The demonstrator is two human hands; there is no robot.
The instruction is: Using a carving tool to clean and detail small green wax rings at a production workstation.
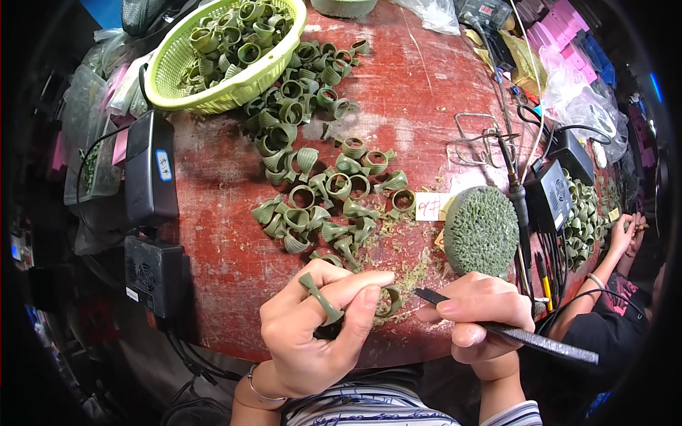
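Here, the left hand [312,337] pinches a green ring [394,303], and the right hand [486,312] holds a dark file [543,342].

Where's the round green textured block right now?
In the head view, the round green textured block sits on the red table, right of centre, just beyond the right hand and beside the small white card.

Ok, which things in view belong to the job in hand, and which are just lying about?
In the job:
- green ring in the left hand
- file in the right hand
- loose rings, probably

Seemingly just lying about:
- clear plastic bag
- black box at left
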